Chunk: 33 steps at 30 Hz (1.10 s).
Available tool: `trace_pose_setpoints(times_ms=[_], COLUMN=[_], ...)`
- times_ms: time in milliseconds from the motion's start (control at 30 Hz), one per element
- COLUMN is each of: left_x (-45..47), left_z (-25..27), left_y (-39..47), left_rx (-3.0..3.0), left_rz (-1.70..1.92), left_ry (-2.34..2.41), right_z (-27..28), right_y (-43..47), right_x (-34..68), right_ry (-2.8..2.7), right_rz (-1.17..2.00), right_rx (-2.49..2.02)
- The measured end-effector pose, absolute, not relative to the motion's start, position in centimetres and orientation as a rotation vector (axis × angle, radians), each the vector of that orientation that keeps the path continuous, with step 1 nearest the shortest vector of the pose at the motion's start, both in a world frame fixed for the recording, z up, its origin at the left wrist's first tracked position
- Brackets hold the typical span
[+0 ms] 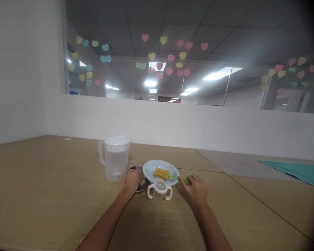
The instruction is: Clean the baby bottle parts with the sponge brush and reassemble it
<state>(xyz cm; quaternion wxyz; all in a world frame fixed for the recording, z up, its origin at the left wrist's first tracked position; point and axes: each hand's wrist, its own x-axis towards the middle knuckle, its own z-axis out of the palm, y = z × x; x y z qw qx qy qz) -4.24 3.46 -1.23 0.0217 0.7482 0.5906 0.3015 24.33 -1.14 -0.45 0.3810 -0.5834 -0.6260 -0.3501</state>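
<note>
Pitcher (116, 162) at left. Left hand (132, 180) at dark dish (143, 185); can't tell its grip. White plate (149, 169), two-handled cup (159, 197) in front. Yellow sponge brush (162, 174) over plate: head likely soft, light; take it by green handle (173, 177), where right hand (196, 191) grips.

Wood-tone counter (54, 195) against white wall (159, 122), wide window (230, 42) above dotted with pastel heart stickers (145, 37), lit ceiling panels (216, 76) visible in it.
</note>
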Motion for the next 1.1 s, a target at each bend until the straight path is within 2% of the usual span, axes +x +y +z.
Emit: trace_pose_setpoints(times_ms=[200,367,533,700,833,967,1100], left_x=[-4.2,-3.1,1.3,4.2,3.1,-0.3,-4.1], left_z=[-1.4,1.1,3.0,2.7,3.1,3.8,2.2], left_y=[3.2,2.9,4.4,6.2,6.4,5.9,4.8], left_rx=[2.309,2.343,2.375,2.280,2.218,2.146,2.073], left_rz=[0.924,1.187,0.757,0.627,0.815,1.044,1.344], left_ry=[1.837,1.651,1.470,1.454,1.338,1.242,1.353], right_z=[-1.2,-1.7,-1.7,-1.0,-0.7,-0.7,-0.8], right_y=[-0.1,0.0,-0.4,-0.8,-1.1,-1.2,-1.0], right_x=[24.6,24.0,23.7,23.5,22.7,21.9,22.0], right_ry=[-1.642,-1.584,-1.445,-1.245,-1.147,-1.274,-1.219], right_rz=[-0.858,-0.839,-0.735,-0.609,-0.604,-0.661,-0.662], right_rx=[-1.468,-1.503,-1.598,-1.658,-1.692,-1.644,-1.669])
